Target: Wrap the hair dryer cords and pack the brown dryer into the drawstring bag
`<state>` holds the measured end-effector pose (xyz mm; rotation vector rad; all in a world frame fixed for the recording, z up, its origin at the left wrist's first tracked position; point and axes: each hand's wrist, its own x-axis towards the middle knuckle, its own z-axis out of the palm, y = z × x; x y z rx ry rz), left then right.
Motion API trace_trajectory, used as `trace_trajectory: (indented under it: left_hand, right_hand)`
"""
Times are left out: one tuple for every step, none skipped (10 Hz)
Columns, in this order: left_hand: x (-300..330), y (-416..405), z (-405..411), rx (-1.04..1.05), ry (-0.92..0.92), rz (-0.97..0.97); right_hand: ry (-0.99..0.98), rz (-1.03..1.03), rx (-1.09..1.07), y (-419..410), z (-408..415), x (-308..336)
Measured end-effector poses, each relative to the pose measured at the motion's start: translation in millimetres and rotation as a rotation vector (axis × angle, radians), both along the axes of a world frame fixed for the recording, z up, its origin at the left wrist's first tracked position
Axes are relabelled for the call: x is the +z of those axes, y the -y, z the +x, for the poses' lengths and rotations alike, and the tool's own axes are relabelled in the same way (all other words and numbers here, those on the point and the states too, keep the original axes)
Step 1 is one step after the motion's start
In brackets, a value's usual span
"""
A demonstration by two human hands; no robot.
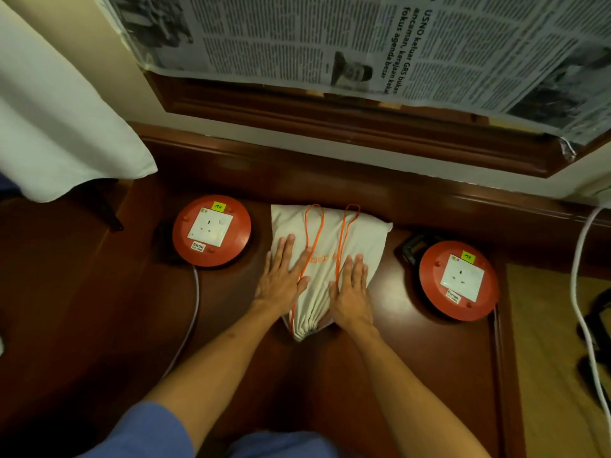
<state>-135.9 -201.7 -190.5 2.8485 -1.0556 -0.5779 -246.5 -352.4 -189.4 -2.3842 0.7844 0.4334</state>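
A white drawstring bag point(360, 239) lies flat on the dark wooden table point(231, 325), its gathered mouth pointing toward me and its orange cords point(344, 233) looped across the top. My left hand point(284, 279) rests flat on the bag's left side, fingers spread. On the bag's right side, near the gathered end, my right hand point(350, 292) lies flat with fingers extended. Neither hand grips anything. No hair dryer is visible; whether one is inside the bag cannot be told.
A red extension reel point(211, 231) with a white socket sits left of the bag, another red reel point(459, 280) to the right. A white cable point(582, 292) runs down the right side. White cloth point(59, 127) hangs at left. Newspaper point(330, 38) covers the wall behind.
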Motion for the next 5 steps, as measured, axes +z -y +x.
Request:
trace_trajectory:
  left_hand:
    - [3, 1, 2, -0.004, -0.01, 0.014]
    - [7, 2, 6, -0.001, -0.031, 0.022]
    - [17, 4, 10, 0.015, -0.076, 0.019]
    - [34, 11, 17, 0.039, -0.181, -0.03]
    - [44, 2, 5, 0.13, -0.187, -0.155]
  right_hand:
    - [-0.003, 0.012, -0.012, -2, 2, 2]
    - [-0.017, 0.04, -0.019, 0, 3, 4]
    - [0.062, 0.197, -0.115, 3, 8, 17]
    - [0.201, 0.392, -0.312, 14, 8, 40]
    - [0.317, 0.464, -0.429, 25, -8, 71]
